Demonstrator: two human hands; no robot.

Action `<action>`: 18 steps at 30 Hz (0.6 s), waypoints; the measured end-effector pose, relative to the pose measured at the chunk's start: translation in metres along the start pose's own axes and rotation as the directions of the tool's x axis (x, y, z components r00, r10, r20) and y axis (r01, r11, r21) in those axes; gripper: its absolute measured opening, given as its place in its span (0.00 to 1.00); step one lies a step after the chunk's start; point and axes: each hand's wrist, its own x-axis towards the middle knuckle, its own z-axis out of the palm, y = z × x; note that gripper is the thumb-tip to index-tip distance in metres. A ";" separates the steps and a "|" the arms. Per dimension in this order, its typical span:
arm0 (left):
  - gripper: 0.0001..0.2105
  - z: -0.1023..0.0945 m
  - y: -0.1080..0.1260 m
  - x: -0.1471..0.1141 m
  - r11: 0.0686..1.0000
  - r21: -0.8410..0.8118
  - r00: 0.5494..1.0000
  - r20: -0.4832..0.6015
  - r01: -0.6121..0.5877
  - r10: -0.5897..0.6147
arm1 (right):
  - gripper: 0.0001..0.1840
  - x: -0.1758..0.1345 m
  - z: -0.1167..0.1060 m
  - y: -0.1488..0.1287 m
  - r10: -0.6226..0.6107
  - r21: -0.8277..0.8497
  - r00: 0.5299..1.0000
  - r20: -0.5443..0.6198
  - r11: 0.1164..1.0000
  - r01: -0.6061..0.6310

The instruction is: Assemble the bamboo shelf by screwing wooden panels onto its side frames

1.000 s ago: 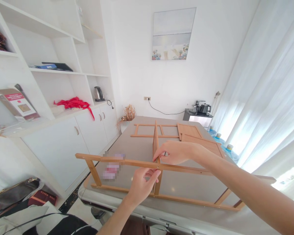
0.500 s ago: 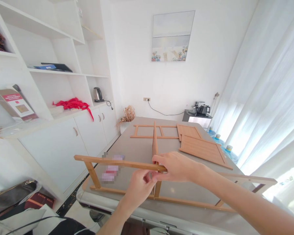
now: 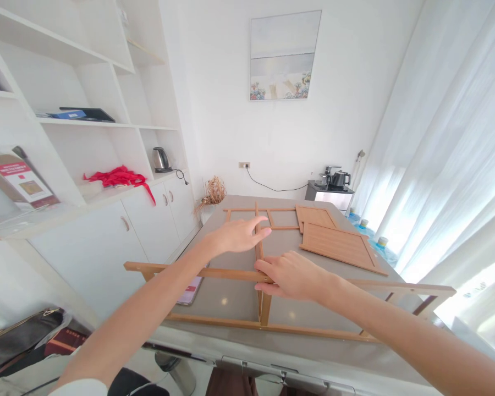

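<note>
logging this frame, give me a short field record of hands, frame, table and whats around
left hand: open, reaching over the upright board
right hand: resting on the near rail where it meets the board
far frame: flat on table
panels: two, flat, right of far frame
table: grey
phone: under the left arm
kettle: on shelf

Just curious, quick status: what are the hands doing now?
Right hand gripping wooden frame top rail. Left hand open, reaching over upright slat. Panels lie apart.
</note>
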 end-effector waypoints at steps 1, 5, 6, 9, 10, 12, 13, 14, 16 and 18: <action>0.26 0.004 0.001 0.016 1.000 -0.014 0.994 0.107 0.011 -0.009 | 0.18 0.000 0.001 0.000 -0.001 -0.027 1.000 -0.007 1.000 0.001; 0.19 0.024 0.005 0.046 0.997 0.068 0.928 0.366 0.043 -0.065 | 0.25 -0.002 0.001 0.003 -0.010 -0.086 0.998 -0.056 0.996 0.005; 0.16 0.028 0.004 0.046 0.996 0.082 0.934 0.353 0.034 -0.061 | 0.29 -0.005 0.000 0.005 -0.014 -0.085 0.997 -0.073 0.996 0.007; 0.12 0.035 0.000 0.043 0.994 0.103 0.955 0.292 0.025 -0.054 | 0.40 -0.020 -0.001 0.012 0.001 -0.097 0.993 -0.117 0.995 -0.013; 0.12 0.036 -0.002 0.042 0.994 0.104 0.958 0.281 0.028 -0.057 | 0.42 -0.027 0.000 0.015 0.021 -0.109 0.992 -0.125 0.993 -0.035; 0.12 0.037 -0.004 0.041 0.994 0.105 0.962 0.267 0.031 -0.058 | 0.41 -0.041 0.005 0.022 0.075 -0.127 0.988 -0.135 0.988 -0.093; 0.12 0.037 -0.004 0.041 0.994 0.106 0.963 0.262 0.030 -0.057 | 0.37 -0.048 0.009 0.025 0.094 -0.137 0.986 -0.138 0.984 -0.113; 0.13 0.037 -0.004 0.041 0.994 0.106 0.965 0.257 0.027 -0.053 | 0.34 -0.052 0.013 0.029 0.097 -0.151 0.985 -0.142 0.981 -0.119; 0.13 0.038 -0.003 0.042 0.994 0.104 0.968 0.247 0.029 -0.054 | 0.32 -0.057 0.022 0.036 0.075 -0.189 0.980 -0.182 0.976 -0.110; 0.13 0.040 -0.001 0.043 0.995 0.090 0.971 0.231 0.043 -0.063 | 0.31 -0.056 0.030 0.041 0.030 -0.228 0.964 -0.262 0.969 -0.092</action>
